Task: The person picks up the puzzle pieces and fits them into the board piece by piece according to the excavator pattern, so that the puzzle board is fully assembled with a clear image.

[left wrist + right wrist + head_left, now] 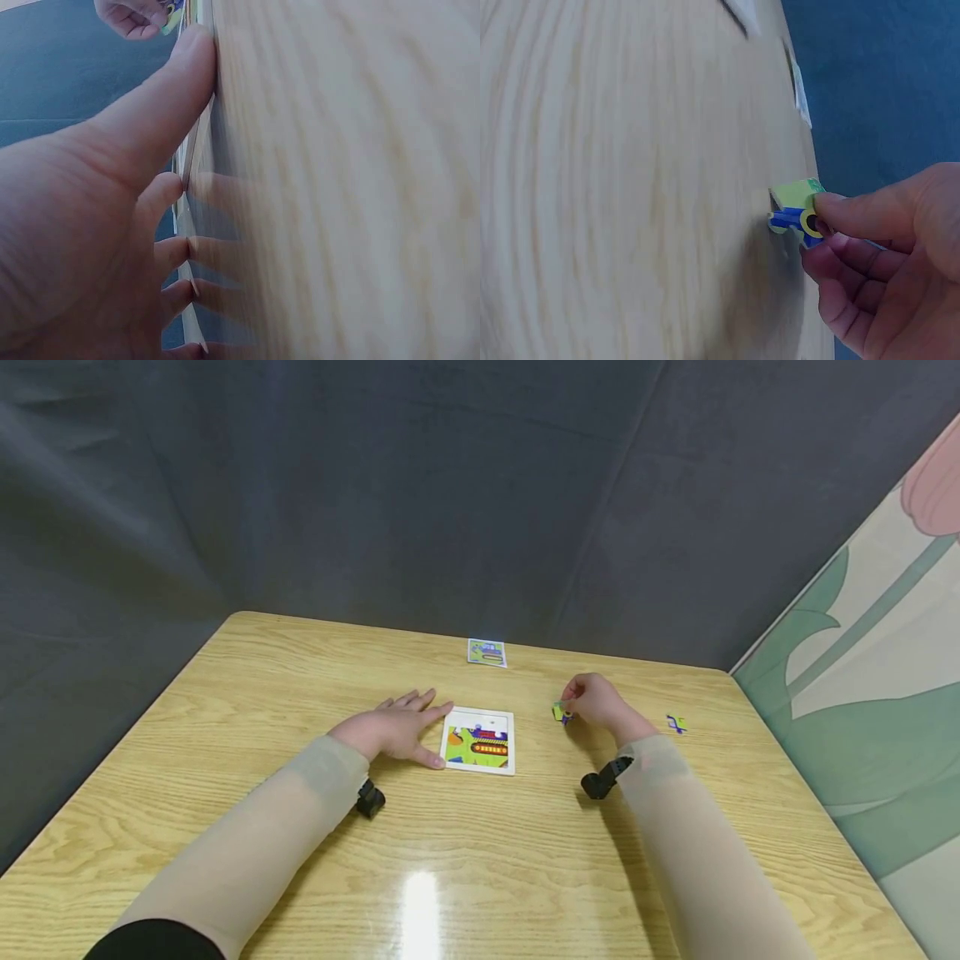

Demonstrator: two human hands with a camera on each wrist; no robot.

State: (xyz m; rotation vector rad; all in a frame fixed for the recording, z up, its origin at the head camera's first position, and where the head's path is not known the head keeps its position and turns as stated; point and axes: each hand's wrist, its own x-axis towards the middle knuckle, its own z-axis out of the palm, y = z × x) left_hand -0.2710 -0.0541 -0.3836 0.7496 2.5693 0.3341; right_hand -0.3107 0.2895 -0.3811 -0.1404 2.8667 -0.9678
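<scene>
Our right hand [597, 700] pinches 1 puzzle piece [791, 194] at its fingertips, left of the knuckles; our left hand [390, 730], fingers spread wide, rests against the puzzle tray [512, 745]. A slack pinch could drop the piece; a sideways left-hand push could slide the tray. The piece's blue strip [784, 218] points away from our thumb, toward the tabletop [600, 187]; fingers cover 1 end, so we cannot tell its long axis.

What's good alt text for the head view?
A person's right hand pinches a small green-and-blue puzzle piece at a wooden table, while the left hand is spread at the left edge of a white-framed, partly filled puzzle. A picture card lies beyond the puzzle; another loose piece lies farther right.
</scene>
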